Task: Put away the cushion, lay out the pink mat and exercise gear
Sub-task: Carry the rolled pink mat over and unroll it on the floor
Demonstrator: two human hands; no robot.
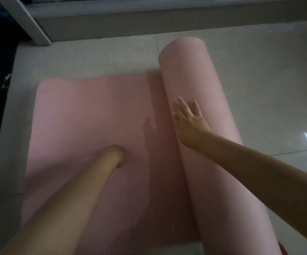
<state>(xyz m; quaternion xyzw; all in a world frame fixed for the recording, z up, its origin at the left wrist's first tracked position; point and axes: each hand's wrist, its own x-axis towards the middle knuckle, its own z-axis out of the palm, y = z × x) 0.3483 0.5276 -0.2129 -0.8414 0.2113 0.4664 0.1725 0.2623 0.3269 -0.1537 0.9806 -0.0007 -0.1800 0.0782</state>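
1. One pink mat [97, 115] is seen on the pale tiled floor [259, 70], partly unrolled: a flat stretch lies to the left and a thick roll [213, 148] stands along its right edge.
2. No container is visible, and nothing is held inside anything.
3. Two bare arms are counted, one from each lower corner.
4. The right hand [190, 124] is laid flat against the left side of the roll, its fingers [183, 105] spread and extended, nothing pinched.
5. The left hand [120, 156] is pressed down on the flat part of the mat; it is hidden behind the forearm, so the state of its fingers cannot be told.
6. A grey wall base [149, 21] is seen beyond the floor.
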